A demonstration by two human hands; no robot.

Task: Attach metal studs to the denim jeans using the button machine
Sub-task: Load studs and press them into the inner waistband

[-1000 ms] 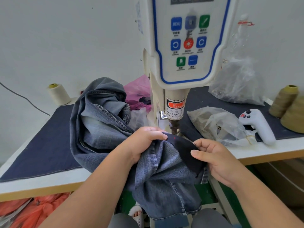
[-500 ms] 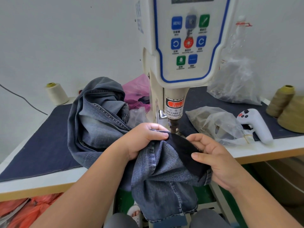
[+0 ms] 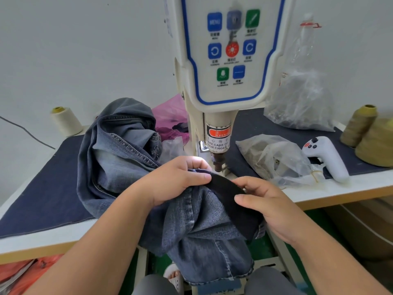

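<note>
Both hands are closed on the jeans (image 3: 197, 226): the left hand (image 3: 178, 179) and the right hand (image 3: 270, 205) pinch the dark fold just below the machine (image 3: 223, 60) punch. Fabric should be kept flat, fingers kept clear.

The button machine (image 3: 223, 60) carries all the text that can be read. On its control panel (image 3: 231, 50), the blue button at the top left (image 3: 214, 21) says "MENU" in white letters. The small captions under the other buttons are too blurred to read. Lower, on the cylinder above the punch, a warning label (image 3: 218, 139) has a red band with the word "WARNING", some Chinese characters that I cannot make out, and then the black words "TAKE CARE OF YOUR FINGER".
</note>
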